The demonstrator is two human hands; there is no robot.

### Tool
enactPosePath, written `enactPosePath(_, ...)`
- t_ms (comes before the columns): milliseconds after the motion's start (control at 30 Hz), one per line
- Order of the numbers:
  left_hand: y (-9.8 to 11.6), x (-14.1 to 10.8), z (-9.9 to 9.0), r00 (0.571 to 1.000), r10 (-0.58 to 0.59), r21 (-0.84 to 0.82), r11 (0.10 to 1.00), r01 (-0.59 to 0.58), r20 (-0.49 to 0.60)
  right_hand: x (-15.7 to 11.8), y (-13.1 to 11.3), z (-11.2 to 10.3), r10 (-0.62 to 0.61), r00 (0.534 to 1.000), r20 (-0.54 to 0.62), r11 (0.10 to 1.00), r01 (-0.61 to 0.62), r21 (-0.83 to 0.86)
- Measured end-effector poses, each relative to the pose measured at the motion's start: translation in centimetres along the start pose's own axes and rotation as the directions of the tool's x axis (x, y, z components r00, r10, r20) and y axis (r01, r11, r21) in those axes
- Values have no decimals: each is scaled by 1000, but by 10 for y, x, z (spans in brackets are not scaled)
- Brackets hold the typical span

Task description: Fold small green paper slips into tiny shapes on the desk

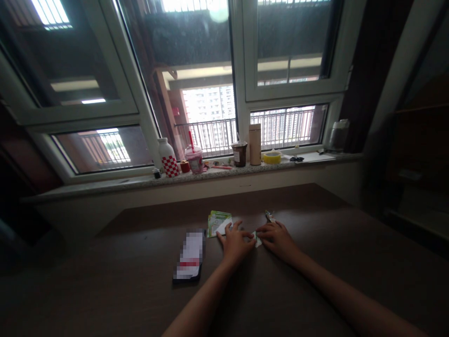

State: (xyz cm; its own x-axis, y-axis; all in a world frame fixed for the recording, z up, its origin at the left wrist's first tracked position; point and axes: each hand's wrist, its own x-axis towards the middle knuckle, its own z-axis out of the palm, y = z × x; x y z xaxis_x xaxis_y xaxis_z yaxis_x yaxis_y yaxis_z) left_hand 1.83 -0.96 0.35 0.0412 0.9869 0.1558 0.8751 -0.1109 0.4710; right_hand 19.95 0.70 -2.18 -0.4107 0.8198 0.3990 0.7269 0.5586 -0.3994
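Between my two hands a small green and white piece [257, 239] lies on the brown table [140, 248]. The fingertips of my left hand [235, 242] pinch its left edge, with the other fingers bent above the table. My right hand [277, 236] has its fingers together on the right side of the same piece. Left of my left hand rests a small stack of green and white packets [219, 222], partly covered by that hand. Just beyond my right hand sits a small shiny object [269, 216], too small to make out.
A phone [190, 255] lies left of my left forearm. Along the windowsill [140, 182] stand a checkered bottle [169, 159], a pink cup [194, 159], a dark cup [239, 154], a tan flask [255, 144], yellow tape [272, 158] and a clear jar [339, 135].
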Motion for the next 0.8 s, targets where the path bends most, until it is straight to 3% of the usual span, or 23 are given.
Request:
enactPosePath(567,3,1,5,1000,12,21,1000,-11,-27,-1,-3,1,-5,1000,8,998,6,-58)
enactPosePath(800,0,4,2,1000,-5,-11,1000,5,6,2,9,6,-9,998,-65,987,19,159)
